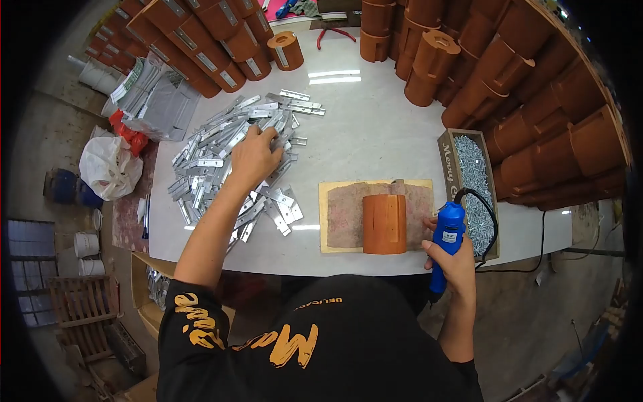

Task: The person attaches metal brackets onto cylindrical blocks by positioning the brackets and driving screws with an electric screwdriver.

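Observation:
My left hand [255, 155] reaches over a heap of silvery metal strips [204, 163], some with holes. Its fingers are apart and bent down onto the strips, and no strip is visibly lifted. On the right, my right hand [455, 258] is wrapped round a blue electric screwdriver [449, 231] with a black cord, its tip pointing down toward my body. A reddish-brown cylinder [384, 224] with a groove along it lies on a worn cloth-covered board [324, 218], just left of the right hand.
A wooden box [492, 194] of small screws stands on the right. Stacks of brown cylinders [536, 87] line the right and back left edges, many left ones bearing metal strips. Red-handled pliers [336, 33] lie at the back of the white table [375, 134]. A white plastic bag [110, 164] is at left.

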Demonstrator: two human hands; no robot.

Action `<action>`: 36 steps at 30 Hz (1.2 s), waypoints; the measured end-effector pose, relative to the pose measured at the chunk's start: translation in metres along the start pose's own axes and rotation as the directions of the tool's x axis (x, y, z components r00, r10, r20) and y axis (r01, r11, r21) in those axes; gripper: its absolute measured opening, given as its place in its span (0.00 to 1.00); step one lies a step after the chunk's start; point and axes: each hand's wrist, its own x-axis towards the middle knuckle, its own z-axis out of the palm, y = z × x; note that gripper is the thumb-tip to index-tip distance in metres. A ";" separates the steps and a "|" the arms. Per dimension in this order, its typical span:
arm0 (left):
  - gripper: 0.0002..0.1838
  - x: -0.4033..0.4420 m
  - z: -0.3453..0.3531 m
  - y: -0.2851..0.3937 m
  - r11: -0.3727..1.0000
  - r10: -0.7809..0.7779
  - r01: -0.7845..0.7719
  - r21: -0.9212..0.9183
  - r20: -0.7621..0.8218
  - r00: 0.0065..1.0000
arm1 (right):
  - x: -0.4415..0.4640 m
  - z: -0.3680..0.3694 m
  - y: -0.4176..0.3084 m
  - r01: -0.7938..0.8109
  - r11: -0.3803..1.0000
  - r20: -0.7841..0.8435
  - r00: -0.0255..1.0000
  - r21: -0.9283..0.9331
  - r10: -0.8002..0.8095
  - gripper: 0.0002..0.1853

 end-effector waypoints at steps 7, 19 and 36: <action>0.14 0.012 -0.005 -0.005 0.967 0.004 -0.036 -0.254 -0.125 0.992 | -0.006 0.000 -0.009 0.054 0.999 -0.017 0.998 0.008 -0.054 0.24; 0.08 0.026 -0.019 -0.021 0.587 -0.172 0.008 -0.809 -0.116 0.978 | -0.009 0.000 -0.006 0.033 0.999 0.009 0.999 -0.039 -0.032 0.23; 0.12 0.007 -0.044 0.029 0.590 -0.097 -0.124 -0.798 -0.223 0.970 | -0.011 0.008 -0.006 0.056 0.996 0.018 0.998 -0.063 -0.055 0.22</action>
